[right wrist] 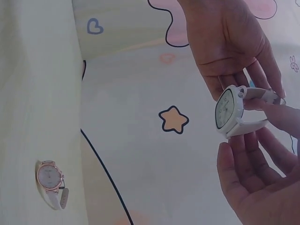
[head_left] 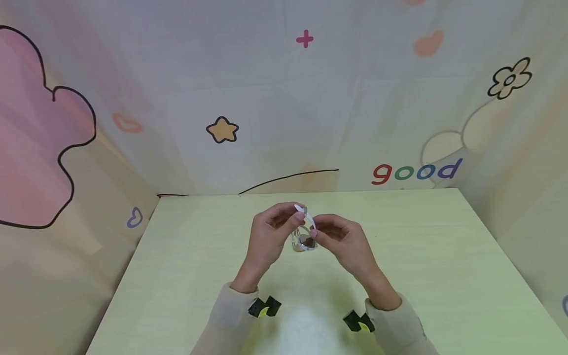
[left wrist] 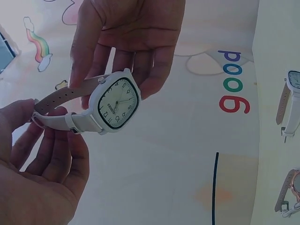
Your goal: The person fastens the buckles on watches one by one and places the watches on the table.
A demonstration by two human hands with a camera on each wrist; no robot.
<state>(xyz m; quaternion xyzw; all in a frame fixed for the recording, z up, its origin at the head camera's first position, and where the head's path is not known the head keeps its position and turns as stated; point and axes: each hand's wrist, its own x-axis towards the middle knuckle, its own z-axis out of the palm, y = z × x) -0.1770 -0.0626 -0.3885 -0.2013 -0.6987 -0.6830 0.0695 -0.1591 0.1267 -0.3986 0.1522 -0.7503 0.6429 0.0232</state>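
Both hands hold a white wristwatch [head_left: 306, 241] up in front of me, its square-faced case low and its strap looped upward. My left hand [head_left: 267, 236] pinches the upper end of the strap, where the fingertips meet a buckle in the left wrist view. On the other side, my right hand [head_left: 343, 241] has thumb and fingers on the strap. The dial of the watch [left wrist: 117, 103] shows plainly in the left wrist view, with the holed strap part beside the right thumb. In the right wrist view the watch [right wrist: 229, 112] appears nearly side-on.
A second white square-dial watch [left wrist: 294, 80] lies on the pale table [head_left: 177, 276], partly cut off by the frame edge. A rose-gold round watch [right wrist: 49, 176] with a tag-like piece lies there too. A printed cloth [head_left: 266, 88] hangs behind the table.
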